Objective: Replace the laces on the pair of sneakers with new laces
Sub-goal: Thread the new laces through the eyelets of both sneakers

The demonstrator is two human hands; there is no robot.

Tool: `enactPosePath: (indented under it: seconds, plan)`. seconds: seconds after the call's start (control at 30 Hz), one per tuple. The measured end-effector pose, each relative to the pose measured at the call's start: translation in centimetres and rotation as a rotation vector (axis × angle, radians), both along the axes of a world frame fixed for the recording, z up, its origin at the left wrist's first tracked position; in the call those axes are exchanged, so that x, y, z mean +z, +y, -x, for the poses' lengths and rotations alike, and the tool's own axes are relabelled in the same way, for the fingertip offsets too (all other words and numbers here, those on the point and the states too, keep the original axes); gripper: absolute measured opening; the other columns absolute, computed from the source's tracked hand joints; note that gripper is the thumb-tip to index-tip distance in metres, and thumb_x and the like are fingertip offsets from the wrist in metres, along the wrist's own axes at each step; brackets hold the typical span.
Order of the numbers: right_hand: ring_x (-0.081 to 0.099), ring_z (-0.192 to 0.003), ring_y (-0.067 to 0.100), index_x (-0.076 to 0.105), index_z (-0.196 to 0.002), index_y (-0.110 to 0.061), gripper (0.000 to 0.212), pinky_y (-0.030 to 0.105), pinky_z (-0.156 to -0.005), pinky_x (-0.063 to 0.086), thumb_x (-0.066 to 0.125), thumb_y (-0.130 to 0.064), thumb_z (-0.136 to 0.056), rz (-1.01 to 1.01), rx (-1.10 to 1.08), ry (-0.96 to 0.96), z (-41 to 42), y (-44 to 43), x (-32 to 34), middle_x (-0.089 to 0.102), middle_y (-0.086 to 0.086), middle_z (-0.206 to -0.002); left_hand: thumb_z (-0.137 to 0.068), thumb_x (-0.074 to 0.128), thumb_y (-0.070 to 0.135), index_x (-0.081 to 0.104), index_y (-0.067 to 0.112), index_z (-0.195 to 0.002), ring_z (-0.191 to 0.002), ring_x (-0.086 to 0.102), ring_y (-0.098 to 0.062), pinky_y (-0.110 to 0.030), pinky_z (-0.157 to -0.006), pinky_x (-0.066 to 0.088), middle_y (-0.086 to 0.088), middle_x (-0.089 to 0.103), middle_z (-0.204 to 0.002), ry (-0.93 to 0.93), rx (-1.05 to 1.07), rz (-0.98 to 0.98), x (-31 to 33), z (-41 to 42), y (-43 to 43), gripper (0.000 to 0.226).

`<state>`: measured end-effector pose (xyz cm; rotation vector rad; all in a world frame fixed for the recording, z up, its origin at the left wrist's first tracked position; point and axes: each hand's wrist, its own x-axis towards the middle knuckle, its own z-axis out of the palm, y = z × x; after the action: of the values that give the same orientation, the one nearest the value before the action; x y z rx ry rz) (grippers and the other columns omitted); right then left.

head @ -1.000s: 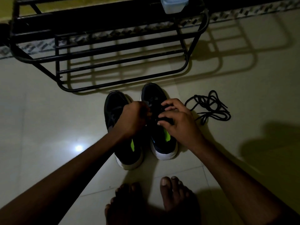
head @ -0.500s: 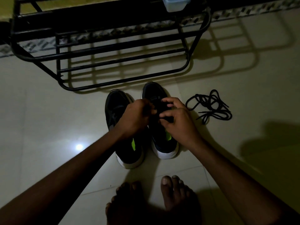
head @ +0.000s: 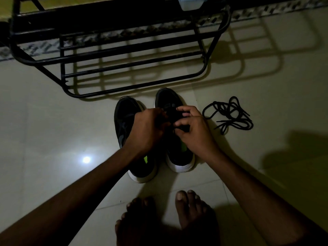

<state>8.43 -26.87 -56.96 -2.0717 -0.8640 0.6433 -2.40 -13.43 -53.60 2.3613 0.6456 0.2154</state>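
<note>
1. Two black, white-soled sneakers, the left sneaker (head: 124, 119) and the right sneaker (head: 166, 98), stand side by side on the pale tiled floor (head: 53, 130). Their toes point toward a black metal shoe rack (head: 124, 50).
2. Our right hand (head: 194, 134) is over the right sneaker. Thumb and forefinger pinch together on the dark lacing (head: 173, 112); the other fingers curl above.
3. Our left hand (head: 148, 129) reaches across the left sneaker to the same spot. Its fingers curl inward with the tips hidden, so we cannot tell what they hold.
4. A loose black lace (head: 229, 114) lies tangled on the floor near the right sneaker, not touching it.
5. Our bare feet (head: 191, 210) are on the near side of the sneakers.
</note>
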Motion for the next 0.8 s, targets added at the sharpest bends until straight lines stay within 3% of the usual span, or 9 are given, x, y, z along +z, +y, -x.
enactPosePath:
  seconds: [0.2, 0.33, 0.43, 0.63, 0.8]
  plan:
    - [0.047, -0.128, 0.016, 0.074, -0.084, -0.011, 0.008, 0.025, -0.1, 0.042, 0.078, -0.005, -0.081, 0.028, -0.008, 0.003, 0.1, 0.3, 0.1, 0.048, 0.0, -0.142, -0.08, 0.085, 0.016, 0.068, 0.021, -0.081, -0.071, 0.058, 0.007, -0.001, -0.062, 0.041, 0.02, 0.06, -0.075, 0.057, 0.063, 0.246, -0.3, -0.2, 0.2, 0.017]
    - [0.046, -0.129, 0.014, 0.075, -0.085, -0.011, 0.007, 0.026, -0.105, 0.04, 0.078, -0.006, -0.082, 0.047, -0.008, -0.003, 0.1, 0.5, 0.2, 0.048, 0.001, -0.141, -0.078, 0.085, 0.013, 0.066, 0.022, -0.073, -0.065, 0.06, 0.009, -0.004, -0.061, 0.043, 0.018, 0.062, -0.069, 0.05, 0.074, 0.291, -0.4, -0.4, 0.5, 0.022]
    - [0.044, -0.125, 0.008, 0.076, -0.085, -0.011, 0.006, 0.023, -0.104, 0.038, 0.077, -0.006, -0.083, 0.021, -0.022, 0.0, 0.2, 0.4, 0.1, 0.048, -0.001, -0.14, -0.077, 0.086, 0.013, 0.063, 0.028, -0.067, -0.066, 0.062, 0.005, -0.013, -0.065, 0.047, 0.015, 0.065, -0.067, 0.045, 0.096, 0.358, -0.7, -0.4, 0.8, 0.029]
    - [0.05, -0.125, 0.019, 0.069, -0.083, -0.015, 0.017, 0.031, -0.106, 0.045, 0.074, 0.001, -0.08, -0.064, -0.04, -0.065, 0.7, 0.2, -0.6, 0.048, 0.0, -0.127, -0.075, 0.089, 0.02, 0.07, 0.019, -0.085, -0.081, 0.069, -0.008, -0.02, -0.071, 0.053, 0.006, 0.071, -0.084, 0.104, 0.028, 0.379, -1.0, -0.7, 1.5, 0.021]
    - [0.054, -0.112, 0.017, 0.064, -0.079, -0.008, 0.016, 0.03, -0.096, 0.049, 0.068, 0.008, -0.078, -0.201, 0.014, -0.221, 0.7, -0.4, -0.4, 0.049, 0.008, -0.126, -0.079, 0.085, 0.025, 0.073, 0.017, -0.088, -0.085, 0.07, -0.011, -0.03, -0.076, 0.057, 0.003, 0.072, -0.089, 0.121, 0.017, 0.37, -1.1, -0.8, 1.4, 0.017]
